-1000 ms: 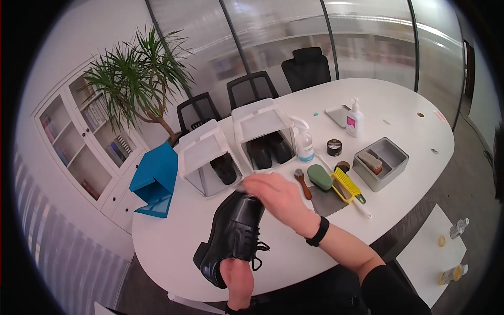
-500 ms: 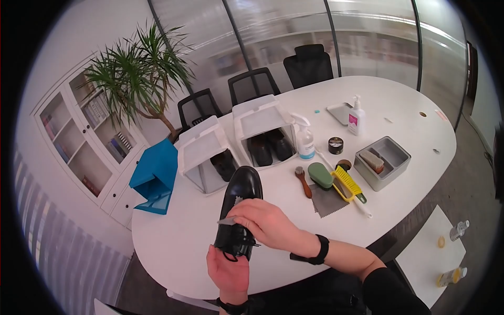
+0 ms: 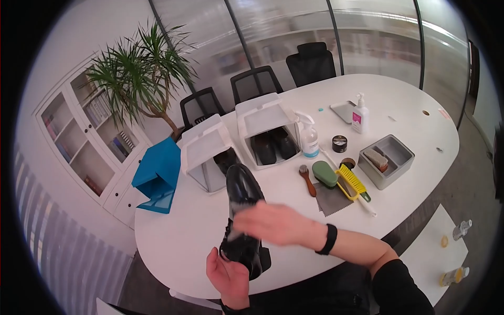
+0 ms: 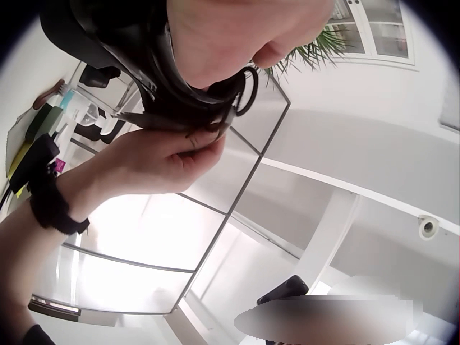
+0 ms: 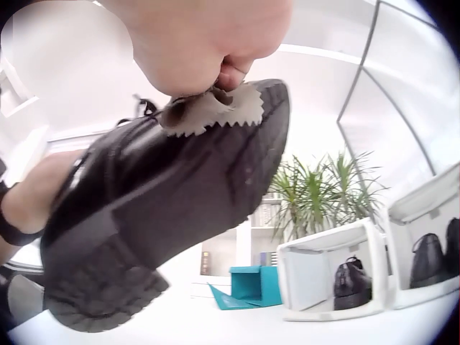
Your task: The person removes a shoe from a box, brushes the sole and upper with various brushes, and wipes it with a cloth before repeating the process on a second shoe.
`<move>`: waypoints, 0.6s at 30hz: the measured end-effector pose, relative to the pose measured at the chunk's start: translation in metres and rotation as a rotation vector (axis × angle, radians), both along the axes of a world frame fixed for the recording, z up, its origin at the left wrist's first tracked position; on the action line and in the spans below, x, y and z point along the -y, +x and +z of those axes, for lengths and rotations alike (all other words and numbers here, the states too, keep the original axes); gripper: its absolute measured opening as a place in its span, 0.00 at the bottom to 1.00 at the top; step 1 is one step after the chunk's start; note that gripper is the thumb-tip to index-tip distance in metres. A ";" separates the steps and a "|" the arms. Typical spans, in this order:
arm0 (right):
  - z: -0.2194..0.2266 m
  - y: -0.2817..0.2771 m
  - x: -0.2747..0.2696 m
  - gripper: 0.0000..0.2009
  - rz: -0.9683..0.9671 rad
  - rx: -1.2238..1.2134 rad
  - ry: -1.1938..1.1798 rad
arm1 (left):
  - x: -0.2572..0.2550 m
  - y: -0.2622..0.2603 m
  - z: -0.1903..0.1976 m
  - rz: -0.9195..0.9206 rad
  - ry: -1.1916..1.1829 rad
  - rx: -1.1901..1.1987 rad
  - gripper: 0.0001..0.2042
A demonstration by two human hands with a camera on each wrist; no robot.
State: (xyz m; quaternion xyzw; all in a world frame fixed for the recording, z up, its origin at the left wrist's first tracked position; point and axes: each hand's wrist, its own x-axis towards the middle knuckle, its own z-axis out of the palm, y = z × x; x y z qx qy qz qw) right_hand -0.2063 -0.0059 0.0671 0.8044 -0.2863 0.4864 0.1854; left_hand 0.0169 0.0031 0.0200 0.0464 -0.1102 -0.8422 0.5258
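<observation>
A black lace-up shoe (image 3: 243, 185) is held over the near part of the table, toe pointing away. My left hand (image 3: 231, 278) grips it at the heel end, the fingers partly hidden in the shoe opening. My right hand (image 3: 278, 224), blurred in the head view, holds a small grey cloth (image 5: 243, 108) with a zigzag edge against the shoe's upper. In the right wrist view the cloth lies along the toe's side, just above the sole (image 5: 194, 190). The left wrist view shows the right fingers (image 4: 205, 154) close by the laces.
Two white shoe boxes (image 3: 210, 137) with black shoes (image 3: 274, 146) stand behind, beside a teal folded box (image 3: 157, 168). To the right are a spray bottle (image 3: 310, 142), a green brush (image 3: 325, 174), a yellow brush (image 3: 353, 181), another grey cloth (image 3: 331, 202) and a grey bin (image 3: 391, 176).
The shoe has rolled over, its laces passing from the right side to the left. My right hand with the cloth has come from the toe back along the upper.
</observation>
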 end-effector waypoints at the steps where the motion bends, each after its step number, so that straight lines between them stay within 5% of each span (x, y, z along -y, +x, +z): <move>1: 0.003 -0.012 0.010 0.16 0.009 0.044 0.038 | 0.003 0.003 -0.005 0.011 0.065 0.009 0.25; 4: 0.013 -0.036 0.035 0.16 -0.143 0.190 -0.050 | 0.013 0.013 -0.027 -0.247 -0.070 -0.238 0.25; 6: 0.010 -0.036 0.041 0.14 -0.163 0.232 -0.079 | 0.015 0.013 -0.036 -0.225 0.006 -0.230 0.24; 8: -0.002 -0.020 0.035 0.11 0.032 0.896 0.551 | 0.010 0.010 -0.029 -0.197 0.085 -0.226 0.24; 10: -0.025 -0.013 0.039 0.13 0.080 0.930 0.635 | -0.003 -0.009 0.004 -0.120 0.124 0.029 0.20; 18: -0.064 -0.015 0.043 0.14 0.042 1.066 0.739 | 0.010 -0.025 -0.028 -0.255 -0.051 0.167 0.22</move>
